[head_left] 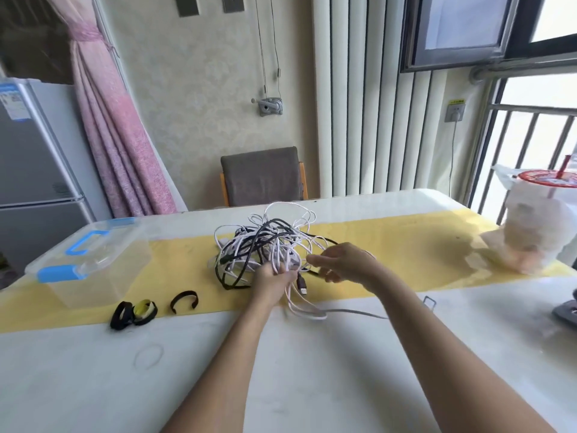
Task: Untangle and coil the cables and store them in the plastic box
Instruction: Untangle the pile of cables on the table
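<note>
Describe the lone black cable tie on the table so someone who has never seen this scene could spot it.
A yellow runner crosses the white table. At its near edge, between the clear plastic box and the tangle of cables, lie several cable ties. The black tie is rightmost: alone, curved in an open C, while the rolled ties beside it touch, one showing yellow.

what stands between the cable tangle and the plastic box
Nothing lies between the cable tangle and the plastic box, but its lid is on. The straps lie nearer the person, off that path.
</note>
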